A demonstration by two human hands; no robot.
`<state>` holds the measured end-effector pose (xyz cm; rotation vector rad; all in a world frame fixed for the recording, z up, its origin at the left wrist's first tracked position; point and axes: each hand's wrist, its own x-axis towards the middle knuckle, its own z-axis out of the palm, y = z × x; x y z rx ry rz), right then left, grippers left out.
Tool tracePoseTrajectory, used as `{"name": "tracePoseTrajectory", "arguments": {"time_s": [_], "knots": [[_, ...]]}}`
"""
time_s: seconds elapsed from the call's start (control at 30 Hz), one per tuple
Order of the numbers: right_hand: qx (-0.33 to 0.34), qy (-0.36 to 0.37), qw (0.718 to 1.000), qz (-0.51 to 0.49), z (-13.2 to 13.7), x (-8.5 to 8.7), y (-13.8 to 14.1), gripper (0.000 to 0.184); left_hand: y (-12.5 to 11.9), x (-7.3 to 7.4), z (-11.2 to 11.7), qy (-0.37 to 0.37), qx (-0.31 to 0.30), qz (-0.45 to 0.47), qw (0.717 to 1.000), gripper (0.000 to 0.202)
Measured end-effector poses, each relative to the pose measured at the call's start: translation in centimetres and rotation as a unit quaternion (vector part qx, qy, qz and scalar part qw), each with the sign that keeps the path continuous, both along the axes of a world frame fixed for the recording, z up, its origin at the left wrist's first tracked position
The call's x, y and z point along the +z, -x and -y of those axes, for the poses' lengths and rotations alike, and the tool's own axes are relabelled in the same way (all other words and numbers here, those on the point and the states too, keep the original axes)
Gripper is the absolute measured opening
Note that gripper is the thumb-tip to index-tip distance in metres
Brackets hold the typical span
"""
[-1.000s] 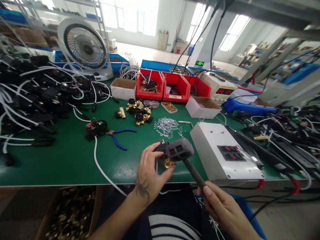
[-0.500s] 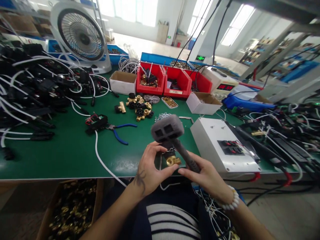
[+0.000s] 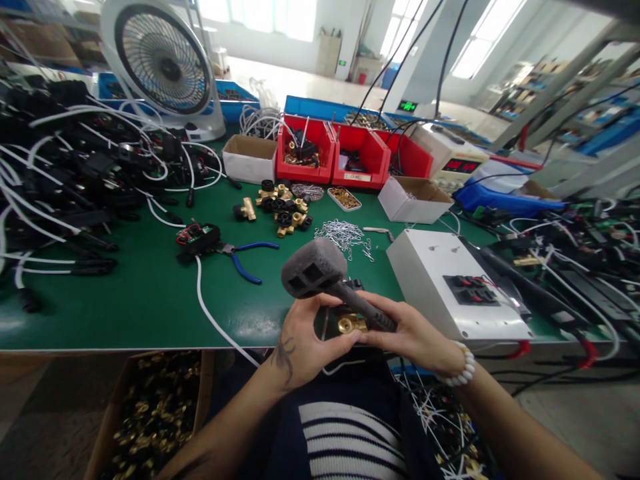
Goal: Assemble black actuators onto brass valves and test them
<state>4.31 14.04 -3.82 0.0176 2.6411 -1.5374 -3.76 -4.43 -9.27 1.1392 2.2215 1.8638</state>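
My left hand (image 3: 305,340) is closed around a small black part with a brass fitting (image 3: 353,325), held at the front edge of the green table (image 3: 140,307). My right hand (image 3: 407,330) grips the handle of a grey rubber mallet (image 3: 315,268). The mallet's head sits just above my left hand and the fitting. The fingertips of both hands meet around the brass fitting.
A white box with a black switch panel (image 3: 450,293) lies right of my hands. Blue-handled pliers (image 3: 245,257), a black part with a white cable (image 3: 200,239), brass fittings (image 3: 285,210), metal clips (image 3: 345,235), red bins (image 3: 333,157), a fan (image 3: 163,60) and a box of brass parts (image 3: 150,413) surround me.
My right hand slid up the mallet handle and met my left hand at the brass fitting. The mallet head swung up and then left, over my left hand.
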Motion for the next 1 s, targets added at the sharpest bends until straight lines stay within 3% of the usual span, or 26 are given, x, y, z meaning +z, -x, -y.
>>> {"name": "tracePoseTrajectory", "arguments": {"time_s": [0.23, 0.33, 0.47, 0.57, 0.7, 0.77, 0.9, 1.0], "knots": [[-0.021, 0.017, 1.000, -0.012, 0.3, -0.4, 0.1, 0.052, 0.0, -0.1, -0.1, -0.019, 0.011, -0.024, 0.999, 0.030], [-0.058, 0.023, 0.998, -0.024, 0.5, 0.1, -1.4, 0.047, -0.2, 0.1, -0.2, -0.024, 0.021, -0.029, 0.999, 0.031], [-0.205, 0.120, 0.969, -0.062, 1.0, 0.8, -5.7, 0.051, -0.5, 0.2, -0.4, -0.040, 0.014, -0.030, 0.999, 0.032], [-0.303, 0.095, 0.948, -0.022, 1.5, 1.2, -8.6, 0.053, -0.6, 0.2, -0.5, -0.046, 0.019, -0.027, 0.998, 0.032], [-0.258, 0.008, 0.960, 0.108, 1.6, 1.6, -10.2, 0.057, -0.7, 0.1, -0.6, -0.049, 0.027, -0.028, 0.998, 0.031], [-0.258, 0.018, 0.958, 0.123, 1.5, 2.0, -10.5, 0.060, -0.7, 0.1, -0.6, -0.049, 0.031, -0.028, 0.998, 0.031], [-0.350, 0.076, 0.928, 0.102, 2.2, 3.0, -10.4, 0.066, -0.7, 0.1, -0.6, -0.049, 0.039, -0.030, 0.998, 0.033], [-0.329, 0.038, 0.932, 0.144, 2.8, 3.2, -9.9, 0.066, -0.7, 0.1, -0.5, -0.047, 0.041, -0.037, 0.997, 0.033]]}}
